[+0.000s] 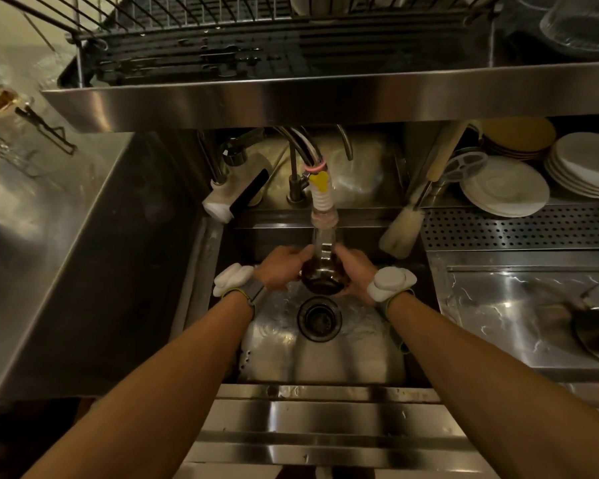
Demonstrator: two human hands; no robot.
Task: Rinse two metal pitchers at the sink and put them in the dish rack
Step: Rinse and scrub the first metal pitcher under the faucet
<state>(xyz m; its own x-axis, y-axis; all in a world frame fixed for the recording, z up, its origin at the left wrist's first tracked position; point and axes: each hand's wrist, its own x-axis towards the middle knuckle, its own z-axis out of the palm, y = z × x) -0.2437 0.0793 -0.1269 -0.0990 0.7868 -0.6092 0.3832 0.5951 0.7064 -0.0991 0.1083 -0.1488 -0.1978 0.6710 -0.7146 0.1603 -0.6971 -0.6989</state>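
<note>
At the sink (325,361), just below the dish rack (222,60).
A metal pitcher (322,276) is held over the drain (319,318) beneath the tap (322,198), water (322,240) running into its open mouth; the left hand (281,267) and right hand (355,269) each wrap curled fingers round its sides.
</note>
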